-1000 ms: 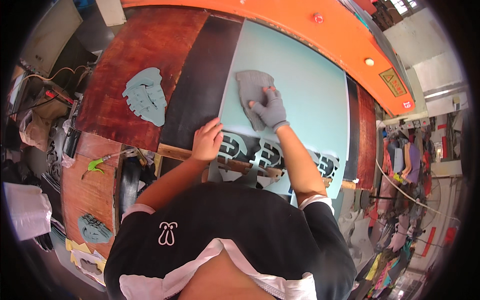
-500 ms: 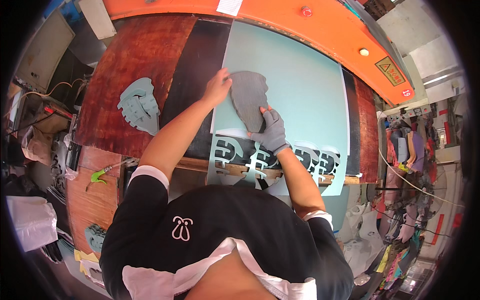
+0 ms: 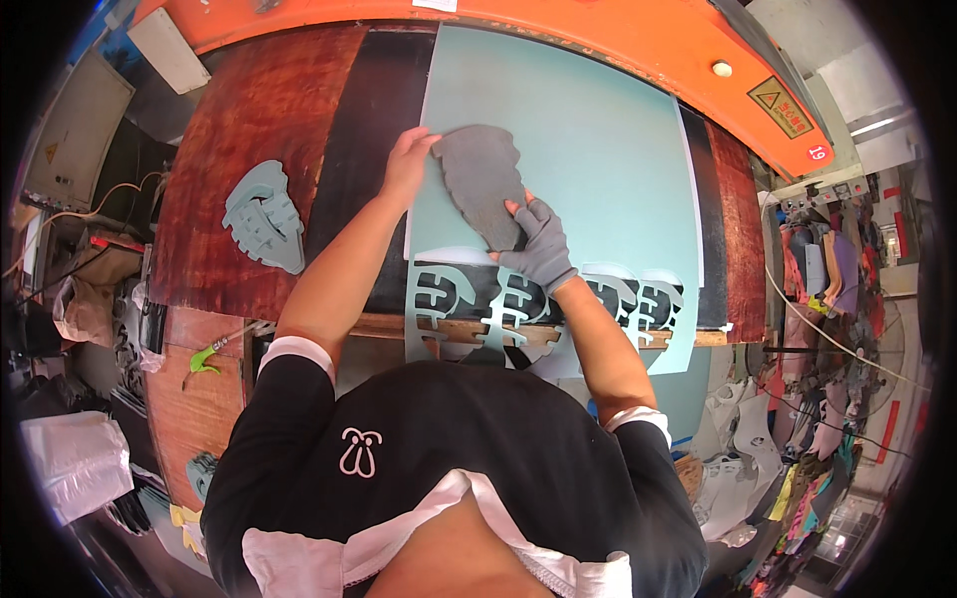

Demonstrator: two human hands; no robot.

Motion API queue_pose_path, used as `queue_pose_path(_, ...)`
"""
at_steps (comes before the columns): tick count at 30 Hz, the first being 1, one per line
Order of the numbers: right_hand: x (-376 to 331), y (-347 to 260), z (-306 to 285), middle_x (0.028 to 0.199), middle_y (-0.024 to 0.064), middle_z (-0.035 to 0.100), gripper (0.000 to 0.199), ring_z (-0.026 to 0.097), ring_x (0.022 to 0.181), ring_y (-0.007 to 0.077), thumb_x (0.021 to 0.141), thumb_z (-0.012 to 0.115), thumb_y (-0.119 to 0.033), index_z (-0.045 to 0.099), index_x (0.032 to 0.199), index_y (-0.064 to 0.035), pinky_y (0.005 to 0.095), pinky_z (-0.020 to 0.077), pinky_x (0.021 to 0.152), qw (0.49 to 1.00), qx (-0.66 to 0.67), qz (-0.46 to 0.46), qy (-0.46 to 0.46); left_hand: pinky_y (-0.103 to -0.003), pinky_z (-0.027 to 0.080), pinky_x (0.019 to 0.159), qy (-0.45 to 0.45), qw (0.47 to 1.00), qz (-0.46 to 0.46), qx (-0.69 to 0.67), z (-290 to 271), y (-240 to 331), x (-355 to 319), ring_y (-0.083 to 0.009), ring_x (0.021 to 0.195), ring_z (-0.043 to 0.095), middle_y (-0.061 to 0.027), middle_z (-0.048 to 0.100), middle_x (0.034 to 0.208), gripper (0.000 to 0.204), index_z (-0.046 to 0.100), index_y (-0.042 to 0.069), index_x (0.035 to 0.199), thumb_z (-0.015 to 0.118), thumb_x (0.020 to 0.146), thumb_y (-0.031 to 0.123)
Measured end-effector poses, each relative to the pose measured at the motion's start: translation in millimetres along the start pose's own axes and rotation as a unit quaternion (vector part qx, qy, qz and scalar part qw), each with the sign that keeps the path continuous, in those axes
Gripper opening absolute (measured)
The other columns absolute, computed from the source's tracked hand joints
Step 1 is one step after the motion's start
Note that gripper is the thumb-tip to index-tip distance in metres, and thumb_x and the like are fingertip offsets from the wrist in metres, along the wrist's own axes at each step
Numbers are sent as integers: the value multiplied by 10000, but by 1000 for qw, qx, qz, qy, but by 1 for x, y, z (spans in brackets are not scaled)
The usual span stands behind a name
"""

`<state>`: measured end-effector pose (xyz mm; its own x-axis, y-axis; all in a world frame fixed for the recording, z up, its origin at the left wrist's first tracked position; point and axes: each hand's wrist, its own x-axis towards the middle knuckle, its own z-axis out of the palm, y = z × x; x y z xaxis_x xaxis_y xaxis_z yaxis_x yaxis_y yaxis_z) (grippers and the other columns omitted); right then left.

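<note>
A grey slab with a wavy edge, which looks like a cutting die [image 3: 478, 184], lies on a pale green sheet [image 3: 588, 149]. At its upper left corner, the fingertips of my bare left hand [image 3: 407, 159] pinch the rim. My right hand [image 3: 536, 239], in a grey fingerless glove, grips the lower right edge with thumb and fingers. Just below, the sheet's near strip [image 3: 588, 344] is full of cut-out openings and hangs past the table edge. The underside of the slab is hidden.
Left of the sheet, pale green cut pieces [image 3: 264, 216] lie stacked on the reddish-brown table [image 3: 329, 80]. An orange machine beam [image 3: 598, 40] spans the far side. A bright green-handled tool [image 3: 204, 357] rests on a lower wooden surface at left. Coloured scraps hang at right.
The view has shifted a little. The slab has turned slightly, its far end swinging left. My left hand's fingers have drawn together at its corner, while my right hand keeps its grip.
</note>
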<state>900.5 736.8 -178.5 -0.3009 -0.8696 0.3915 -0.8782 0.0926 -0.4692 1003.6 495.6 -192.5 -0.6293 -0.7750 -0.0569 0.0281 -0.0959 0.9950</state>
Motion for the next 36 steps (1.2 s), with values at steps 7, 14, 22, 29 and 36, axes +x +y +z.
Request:
queue_pose_path(7,2,-4,-2,1159,200,521,827,499,1092,364,464,846,-348,533,1182,-82,426,435,934,1000,-18,5,-23,-298,340,996,-3,998,-3,-66,-6,-13,7,-189,1185,450,-121,534,1242,453,465,1,1277,563,895,225)
queue_pose_path(14,-38,-7,-33,1260,206,491,701,470,1152,377,666,774,-301,482,1240,-25,427,396,979,999,-35,-2,34,-337,363,1000,18,990,118,73,-33,-11,-57,-231,1176,490,-142,546,1238,420,420,9,1306,511,925,161)
queue_pose_path(22,-202,11,-97,1111,190,565,369,518,1044,347,823,632,-162,534,1129,19,413,402,919,924,-200,241,217,-392,446,714,-53,882,263,386,-82,-15,-222,-301,790,591,-110,613,811,220,594,25,974,610,755,39)
queue_pose_path(29,-202,26,-85,1023,226,566,384,521,988,398,833,548,-237,542,1082,56,462,386,855,892,-309,243,221,-389,443,598,-2,871,326,368,-75,-24,-217,-277,644,571,-75,585,705,149,619,53,902,611,756,24)
queue_pose_path(36,-194,36,-78,1019,232,575,359,549,1005,401,764,608,-236,572,1007,25,464,434,838,886,-288,211,294,-404,442,570,66,852,324,406,-73,-40,-219,-305,621,545,-106,547,670,55,607,56,789,572,813,91)
